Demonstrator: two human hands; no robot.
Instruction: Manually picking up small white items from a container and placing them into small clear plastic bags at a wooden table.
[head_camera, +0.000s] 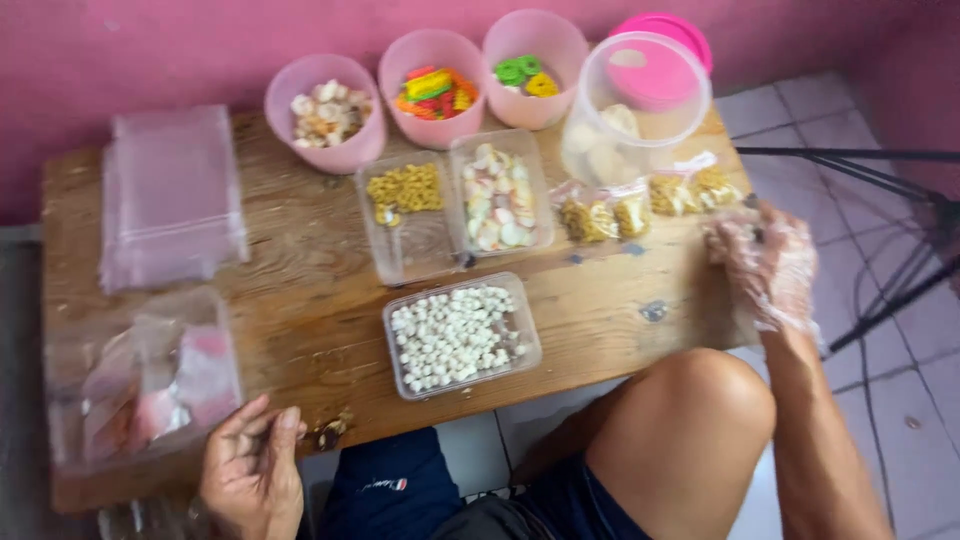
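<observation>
My right hand (768, 262), in a thin clear plastic glove, rests at the right end of the low wooden table (300, 290), its fingers curled beside two small filled snack bags (650, 205). Whether it grips a bag I cannot tell. My left hand (252, 470) is bare and lies at the table's front edge, fingers loosely bent, holding nothing, next to a clear box (140, 375) with pink and white items inside. A clear tray of small white balls (458, 335) sits in front of me.
Three pink bowls (430, 75) of snacks line the back, beside a large clear jar (632, 110) and its pink lid (668, 50). Two clear trays (450, 205) hold yellow and pale snacks. A stack of empty plastic bags (170, 195) lies at the left. A black stand (880, 180) stands on the tiled floor at the right.
</observation>
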